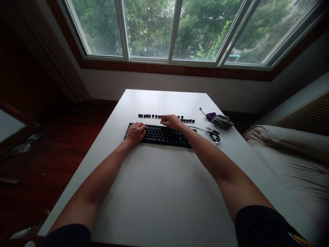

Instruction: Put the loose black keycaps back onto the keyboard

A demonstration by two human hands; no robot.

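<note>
A black keyboard [164, 136] lies on the white table, with keys along most of its length. On its left end rests my left hand [135, 133], fingers bent over the keys and holding that end. My right hand [171, 121] is above the keyboard's far edge, thumb and fingertips pinched on a small dark piece, seemingly a keycap [161, 122]. Behind the keyboard, loose black keycaps [148, 116] stand in a row. More loose keycaps [189, 120] lie to the right, partly hidden by my right hand. My right forearm covers part of the keyboard's right side.
Right of the keyboard lie a coiled black cable [215, 136], a grey cloth [223, 121], a purple item [211, 116] and a thin brush-like stick [202, 111]. The white table [164, 192] stands before a window. A cushioned seat [288, 154] is at the right.
</note>
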